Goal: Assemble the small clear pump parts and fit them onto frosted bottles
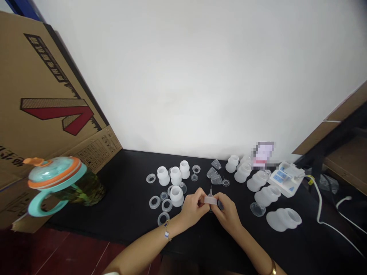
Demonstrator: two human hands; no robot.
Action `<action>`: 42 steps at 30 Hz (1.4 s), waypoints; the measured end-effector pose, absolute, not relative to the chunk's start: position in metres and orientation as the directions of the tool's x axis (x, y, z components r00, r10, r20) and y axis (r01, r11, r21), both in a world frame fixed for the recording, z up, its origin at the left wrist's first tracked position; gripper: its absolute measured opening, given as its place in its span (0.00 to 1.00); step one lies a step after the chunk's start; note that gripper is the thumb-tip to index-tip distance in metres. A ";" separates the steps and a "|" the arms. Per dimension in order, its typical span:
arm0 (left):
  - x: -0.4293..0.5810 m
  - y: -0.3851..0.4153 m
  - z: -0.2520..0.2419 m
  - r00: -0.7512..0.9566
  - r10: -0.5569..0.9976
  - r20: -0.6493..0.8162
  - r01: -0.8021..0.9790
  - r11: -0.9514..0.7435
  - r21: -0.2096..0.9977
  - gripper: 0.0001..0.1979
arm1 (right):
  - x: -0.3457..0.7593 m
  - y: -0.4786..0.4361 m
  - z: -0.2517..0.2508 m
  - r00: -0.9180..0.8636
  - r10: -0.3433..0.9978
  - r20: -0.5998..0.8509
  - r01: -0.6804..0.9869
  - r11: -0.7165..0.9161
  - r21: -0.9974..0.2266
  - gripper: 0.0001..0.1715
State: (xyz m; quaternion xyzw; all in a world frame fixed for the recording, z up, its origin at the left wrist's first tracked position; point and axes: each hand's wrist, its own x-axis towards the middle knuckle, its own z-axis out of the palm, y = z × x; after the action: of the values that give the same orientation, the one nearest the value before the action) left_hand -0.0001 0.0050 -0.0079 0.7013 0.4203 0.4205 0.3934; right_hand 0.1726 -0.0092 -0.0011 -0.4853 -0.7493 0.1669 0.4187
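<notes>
My left hand (194, 209) and my right hand (227, 212) meet over the black mat (129, 214), both pinched on one small translucent silicone piece (210, 199) with a thin tip pointing up. Just left of my left hand stands a white plastic bottle part (176, 195) among several clear rings (155, 202). More white bottle parts (175, 175) stand a little farther back.
Larger frosted bottles (283, 219) lie on their sides at the right, near a white device (286, 178) with a white cable (321, 214). A teal and orange handled cup (60, 183) stands at the left before a cardboard box (43, 107). Small clear cups (215, 172) sit mid-table.
</notes>
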 end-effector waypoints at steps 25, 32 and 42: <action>0.001 0.004 -0.006 0.232 0.920 0.316 0.334 -0.380 0.862 0.05 | 0.177 -0.008 -0.010 -0.151 0.856 0.494 0.554 0.487 -0.675 0.12; -0.001 0.004 -0.008 0.217 0.880 0.423 0.323 -0.473 0.820 0.04 | 0.179 -0.008 -0.013 -0.190 0.825 0.533 0.573 0.533 -0.622 0.13; -0.002 0.003 -0.008 0.221 0.879 0.423 0.307 -0.475 0.825 0.02 | 0.180 -0.007 -0.014 -0.254 0.744 0.618 0.611 0.619 -0.494 0.13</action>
State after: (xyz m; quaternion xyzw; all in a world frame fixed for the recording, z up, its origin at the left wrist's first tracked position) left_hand -0.0022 0.0031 -0.0081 0.7196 0.4121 0.4685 0.3048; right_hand 0.1805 -0.0073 -0.0140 -0.4299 -0.7881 0.0769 0.4338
